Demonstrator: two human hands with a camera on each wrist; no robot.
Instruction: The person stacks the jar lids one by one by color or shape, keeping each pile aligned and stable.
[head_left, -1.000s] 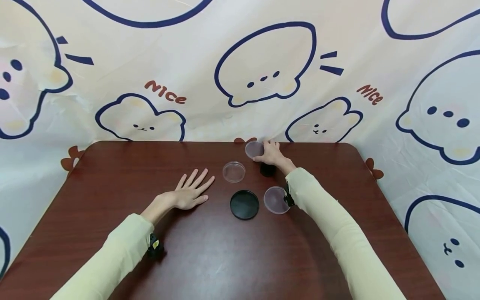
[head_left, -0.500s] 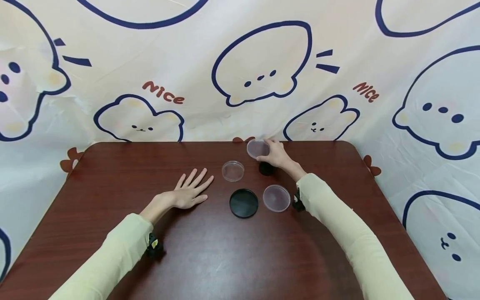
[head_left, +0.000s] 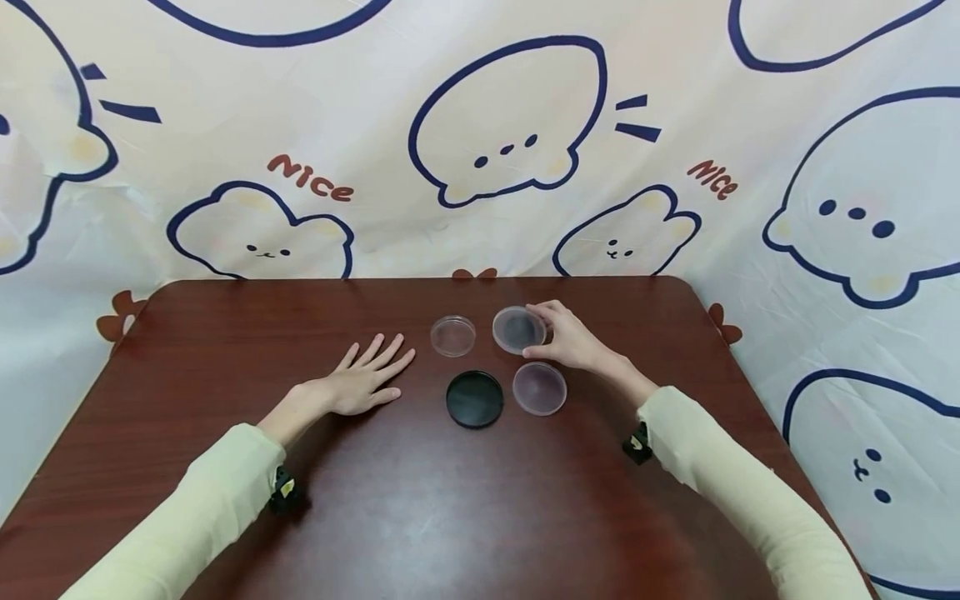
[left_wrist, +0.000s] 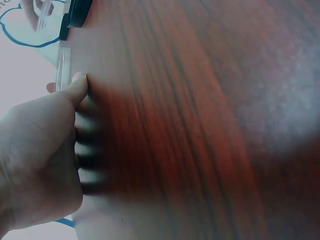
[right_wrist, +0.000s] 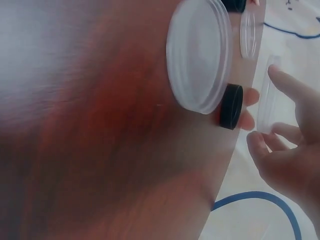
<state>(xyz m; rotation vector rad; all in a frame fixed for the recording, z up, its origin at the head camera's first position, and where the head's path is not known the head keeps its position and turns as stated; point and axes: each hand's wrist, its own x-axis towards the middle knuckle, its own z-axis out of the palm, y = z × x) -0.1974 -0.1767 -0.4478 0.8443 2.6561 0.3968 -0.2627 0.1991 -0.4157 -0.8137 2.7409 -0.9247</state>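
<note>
My right hand pinches a clear petri dish by its edge between thumb and fingers. In the right wrist view this dish is raised off the table, apart from a small black disc standing there. From the head view the disc shows only as a dark patch through the dish. Palm down, fingers spread, my left hand lies on the table to the left. Nearest it is a second clear dish. A larger black round dish and another clear dish lie closer to me.
The brown wooden table has its far edge just behind the dishes. A pale cloth with cartoon drawings hangs behind and at both sides. Each wrist wears a small black camera.
From beside the far table edge, my right hand has brought the clear dish nearer to me, over the small black disc. My left hand stays in place; the head view has shifted slightly.
</note>
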